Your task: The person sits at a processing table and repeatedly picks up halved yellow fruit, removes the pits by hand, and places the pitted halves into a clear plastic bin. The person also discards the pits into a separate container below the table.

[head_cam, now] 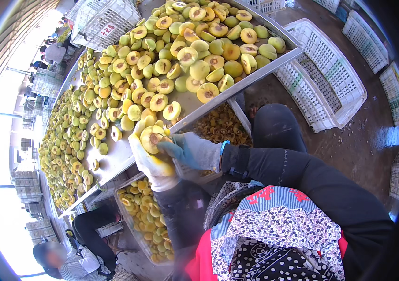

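Note:
My left hand (155, 167), in a white glove stained yellow, cradles a halved yellow-green stone fruit (147, 140), probably a peach, cut face up. Brown pit or pit cavity shows at its middle. Fingers of my right hand (194, 149), in a grey glove with blue-green fingertips, press in at that brown centre. A thin curved edge shows by the fingertips; whether it is a small tool I cannot tell. Both hands are just off the near edge of a metal-rimmed table (192, 121). Many fruit halves (157, 102) are heaped on it, several with brown pits showing.
Below the table lie brown pits and scraps (222, 124). A crate of fruit halves (143, 217) stands by my left leg. A white plastic crate (320, 77) sits on the wet floor at right; another crate (106, 26) bears writing. A seated person (80, 260) is at lower left.

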Tool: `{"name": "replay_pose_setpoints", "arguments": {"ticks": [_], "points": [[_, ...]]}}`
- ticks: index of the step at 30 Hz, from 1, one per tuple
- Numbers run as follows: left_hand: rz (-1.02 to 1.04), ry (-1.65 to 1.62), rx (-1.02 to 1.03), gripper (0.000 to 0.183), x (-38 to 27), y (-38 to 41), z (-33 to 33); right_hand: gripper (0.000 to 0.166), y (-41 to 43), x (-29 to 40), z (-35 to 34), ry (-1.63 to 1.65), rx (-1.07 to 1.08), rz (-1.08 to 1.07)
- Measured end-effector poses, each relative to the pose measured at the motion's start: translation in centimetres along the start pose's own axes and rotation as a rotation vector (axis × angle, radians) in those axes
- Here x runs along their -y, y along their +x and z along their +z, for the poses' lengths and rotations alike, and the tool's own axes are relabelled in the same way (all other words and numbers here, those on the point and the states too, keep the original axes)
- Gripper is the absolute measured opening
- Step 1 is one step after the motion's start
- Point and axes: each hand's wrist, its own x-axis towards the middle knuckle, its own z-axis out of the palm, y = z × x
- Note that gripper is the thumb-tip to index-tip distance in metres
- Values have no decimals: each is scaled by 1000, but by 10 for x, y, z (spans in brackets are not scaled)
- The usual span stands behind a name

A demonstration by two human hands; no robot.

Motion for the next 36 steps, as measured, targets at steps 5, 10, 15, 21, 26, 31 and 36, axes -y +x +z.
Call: {"name": "replay_pose_setpoints", "arguments": {"ticks": [5,10,15,21,26,31,36], "points": [[101,22,-156,50,10,-3,11,52,-5,1,3,83,49,53],[246,184,-158,45,2,-8,29,50,-6,4,6,179,81,15],[345,309,-204,48,3,-5,27,49,-6,2,8,116,17,-1],[137,191,-240,38,-4,-6,27,55,-9,8,3,81,134,66],[26,107,-264,52,0,-4,16,51,-5,-19,14,59,86,-2],[-41,153,-158,50,-3,0,-1,53,1,-38,17,-128,101,-150],[-84,113,-170,49,2,-2,-2,42,-2,-22,12,225,335,389]]}}
